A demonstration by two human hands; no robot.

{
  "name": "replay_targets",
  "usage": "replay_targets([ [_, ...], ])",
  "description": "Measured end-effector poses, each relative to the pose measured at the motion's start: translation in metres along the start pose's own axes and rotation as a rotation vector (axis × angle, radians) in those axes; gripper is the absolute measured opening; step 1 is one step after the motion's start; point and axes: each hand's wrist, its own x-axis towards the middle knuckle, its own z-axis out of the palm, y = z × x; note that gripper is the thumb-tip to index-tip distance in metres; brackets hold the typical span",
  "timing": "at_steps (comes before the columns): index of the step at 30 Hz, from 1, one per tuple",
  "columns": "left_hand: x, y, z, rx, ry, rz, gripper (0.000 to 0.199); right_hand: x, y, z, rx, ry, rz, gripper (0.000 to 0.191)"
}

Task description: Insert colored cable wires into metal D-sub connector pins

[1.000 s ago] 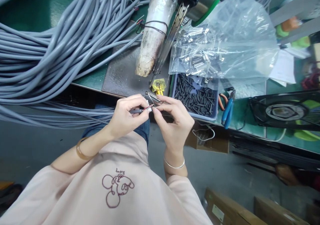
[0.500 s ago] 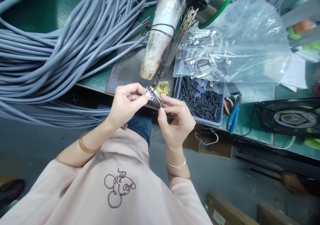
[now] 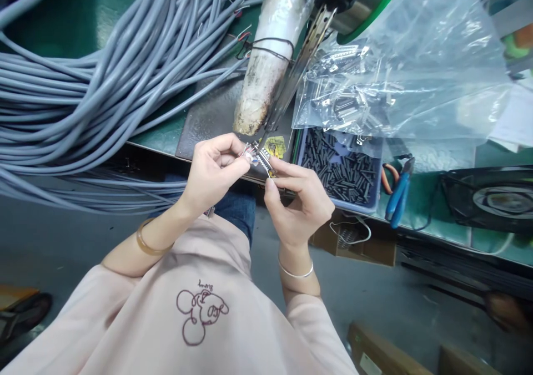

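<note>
Pinched between the fingertips of my left hand (image 3: pixel 219 170) are thin coloured wires (image 3: pixel 249 152). My right hand (image 3: pixel 295 197) grips the right end of a small metal connector (image 3: pixel 264 158) with thumb and fingers. The wires meet the connector between both hands, at the table's front edge. A soldering iron (image 3: pixel 287 86) slants down from above, its tip close to the connector; whether it touches is too small to tell. Beside it lies a whitish, stained cone-shaped wrapped object (image 3: pixel 266 59). A yellow piece (image 3: pixel 275 146) lies just behind the connector.
Grey cables (image 3: pixel 104 86) cover the left side. On the right are a clear bag (image 3: pixel 408 75) of metal parts, a blue tray (image 3: pixel 377 189) of short black tubes, blue-handled pliers (image 3: pixel 398 197) and a black fan (image 3: pixel 495 197). Cardboard boxes (image 3: pixel 383 353) are below.
The connector has turned slightly between my hands, showing its row of pins more clearly. The view has shifted a little, so the tray and pliers appear farther right.
</note>
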Motion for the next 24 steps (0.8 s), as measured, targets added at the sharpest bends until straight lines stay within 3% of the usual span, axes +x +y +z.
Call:
replay_targets([
  [8, 0.0000, 0.0041, 0.0010, 0.006, 0.017, 0.024, 0.020, 0.0041, -0.0012, -0.0004, -0.043, 0.020, -0.042, 0.020],
  [17, -0.0003, 0.0029, -0.0001, -0.005, 0.009, -0.063, 0.018, -0.0016, -0.0012, -0.0022, -0.097, -0.013, -0.088, 0.018],
  [24, -0.0056, 0.0048, 0.0018, -0.026, 0.035, -0.097, 0.015, -0.0043, -0.0032, 0.0020, -0.136, 0.031, -0.073, 0.018],
])
